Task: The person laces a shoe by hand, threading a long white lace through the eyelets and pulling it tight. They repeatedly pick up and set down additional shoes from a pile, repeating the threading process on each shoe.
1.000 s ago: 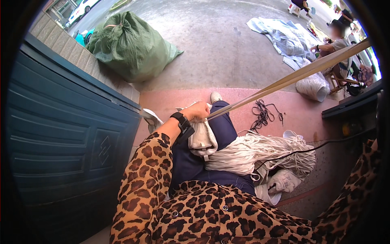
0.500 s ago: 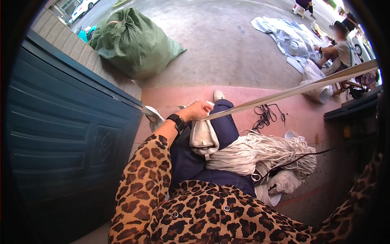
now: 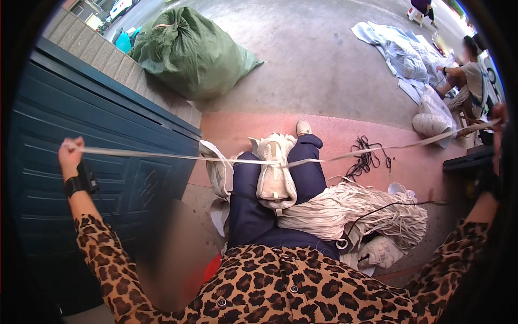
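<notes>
A cream-coloured shoe [image 3: 277,189] rests between my thighs, its heel toward me. A long flat white shoelace [image 3: 210,159] crosses over the shoe and stretches out to both sides. Far to the left, in front of the blue door, my left hand [image 3: 70,154] pinches one end of it. At the right rim my right hand [image 3: 499,121] is at the other end, dim and partly cut off; its fingers look closed round the lace. A big bundle of white laces [image 3: 356,210] lies over my right thigh.
Other pale shoes lie around me, one left of my knee [image 3: 218,170] and one by the bundle [image 3: 382,251]. A dark cord [image 3: 362,159] lies on the pink floor. A blue door [image 3: 108,178] stands at left, a green sack [image 3: 197,59] ahead. A person [image 3: 469,75] sits at far right.
My left hand has swung from above the shoe out to the far left, drawing the lace with it. My right hand has come into view at the right rim. The lace now spans both sides.
</notes>
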